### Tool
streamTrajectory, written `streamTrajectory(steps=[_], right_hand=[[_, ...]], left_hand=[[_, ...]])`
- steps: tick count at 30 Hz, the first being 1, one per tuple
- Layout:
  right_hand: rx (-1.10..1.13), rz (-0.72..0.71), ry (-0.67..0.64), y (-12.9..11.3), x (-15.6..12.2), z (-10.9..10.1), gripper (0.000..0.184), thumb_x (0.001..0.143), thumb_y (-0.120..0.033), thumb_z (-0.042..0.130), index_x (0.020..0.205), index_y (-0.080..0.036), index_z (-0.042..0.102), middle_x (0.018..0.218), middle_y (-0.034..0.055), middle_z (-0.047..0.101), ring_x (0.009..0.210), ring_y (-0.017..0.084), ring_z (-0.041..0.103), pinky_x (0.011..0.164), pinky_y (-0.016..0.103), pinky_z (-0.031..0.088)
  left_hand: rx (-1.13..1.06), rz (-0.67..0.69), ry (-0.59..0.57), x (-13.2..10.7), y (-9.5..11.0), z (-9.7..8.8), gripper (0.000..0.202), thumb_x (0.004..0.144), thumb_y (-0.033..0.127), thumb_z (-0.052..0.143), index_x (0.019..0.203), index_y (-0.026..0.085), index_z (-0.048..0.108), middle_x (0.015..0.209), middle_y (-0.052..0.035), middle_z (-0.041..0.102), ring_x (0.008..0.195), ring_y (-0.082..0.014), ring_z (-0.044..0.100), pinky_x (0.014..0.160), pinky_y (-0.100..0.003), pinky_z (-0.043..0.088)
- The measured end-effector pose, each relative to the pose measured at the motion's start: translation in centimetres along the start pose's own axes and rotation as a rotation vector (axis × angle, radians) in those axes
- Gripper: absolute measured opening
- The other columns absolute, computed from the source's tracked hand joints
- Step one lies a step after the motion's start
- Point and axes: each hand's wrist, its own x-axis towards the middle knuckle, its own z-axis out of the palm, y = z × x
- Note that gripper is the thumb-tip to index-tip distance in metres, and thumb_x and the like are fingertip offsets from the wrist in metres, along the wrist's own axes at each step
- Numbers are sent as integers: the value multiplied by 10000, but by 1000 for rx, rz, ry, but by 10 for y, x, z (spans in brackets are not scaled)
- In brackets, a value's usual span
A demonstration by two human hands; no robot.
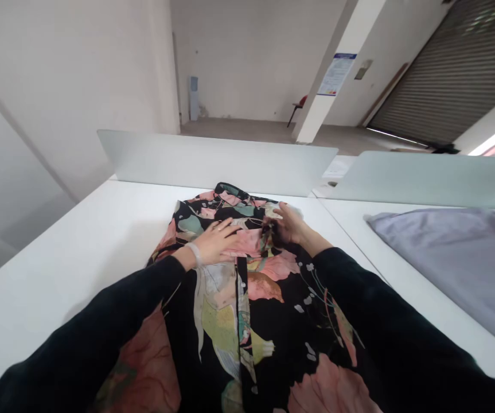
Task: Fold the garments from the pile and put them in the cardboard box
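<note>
A person's left hand (215,242), open and flat with fingers spread, rests on a black garment printed with pink and green leaves (264,304), a white band (193,253) at the wrist. The right hand (288,225), fingers curled and nearly closed, pinches a dark gathered fold of the same cloth, near the garment's far end. Black sleeves (101,338) cover both forearms.

The garment lies lengthwise on a white counter (70,275), its dark collar (230,191) just short of the far edge and its near end running out of view below the arms. A wide stretch of bare counter opens to its left. To its right, a seam (350,241) joins a second white counter top, which carries a rumpled lilac-grey cloth (440,264), well apart from the hands. Pale upright divider panels (213,163) line the far edge.

Beyond them lie a concrete floor (247,129), a red chair (299,109), a white pillar (316,109) bearing a blue-and-white poster (336,74), and a slatted grey roller shutter (449,69).
</note>
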Motion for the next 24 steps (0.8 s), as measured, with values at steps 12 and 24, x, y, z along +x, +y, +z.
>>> streamTrajectory(steps=[12, 24], right_hand=[[-670, -36, -138, 13, -16, -25, 173, 684, -273, 709, 829, -176, 714, 790, 50, 699, 720, 181, 612, 620, 246, 420], [-330, -133, -122, 1, -42, -48, 342, 841, -456, 573, 840, -129, 674, 748, 47, 657, 688, 150, 571, 634, 249, 434]], left_hand=[[-17, -521, -29, -100, -112, 8, 557, 856, 493, 472, 1305, 173, 552, 1424, -158, 497, 1354, -295, 416, 1145, -442, 305], [34, -647, -26, -22, -158, 20, 451, 851, 201, 410, 1245, 256, 621, 1356, -115, 592, 1339, -348, 392, 1077, -609, 258]])
